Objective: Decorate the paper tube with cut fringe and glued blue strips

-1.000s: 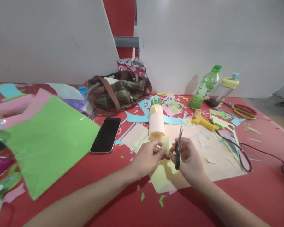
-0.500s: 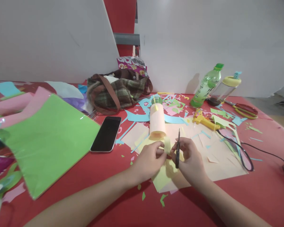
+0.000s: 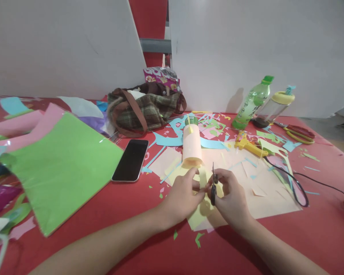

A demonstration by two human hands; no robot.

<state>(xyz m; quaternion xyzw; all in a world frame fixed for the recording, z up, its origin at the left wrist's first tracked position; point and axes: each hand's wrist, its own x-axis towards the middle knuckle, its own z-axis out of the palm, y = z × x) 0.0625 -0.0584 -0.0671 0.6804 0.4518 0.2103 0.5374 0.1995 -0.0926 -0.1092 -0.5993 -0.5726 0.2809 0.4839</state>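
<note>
My left hand (image 3: 186, 194) is closed on a small pale yellow paper strip (image 3: 202, 176), which stands up between its fingers. Close beside it, my right hand (image 3: 231, 194) grips a pair of small black scissors (image 3: 213, 189), blades pointing up and away. The fingertips of both hands nearly meet at the strip's lower end; whether the right fingers also pinch the paper I cannot tell. Just beyond lies a peach paper tube (image 3: 192, 145) with a green piece (image 3: 190, 120) at its far end. Under my hands are yellow paper (image 3: 197, 221) and a large peach sheet (image 3: 263, 202).
A phone (image 3: 130, 160) and green sheets (image 3: 65, 164) lie left. Behind are a plaid bag (image 3: 154, 110) and paper scraps (image 3: 215, 128). At right are a yellow glue gun (image 3: 249, 147) with its cord, a green bottle (image 3: 252, 103), a clear cup (image 3: 273, 109) and larger scissors (image 3: 299, 133).
The scissors have tilted and turned in my right hand, their tips now lower and slightly further left. My left hand still holds the strip. The whole view has shifted slightly.
</note>
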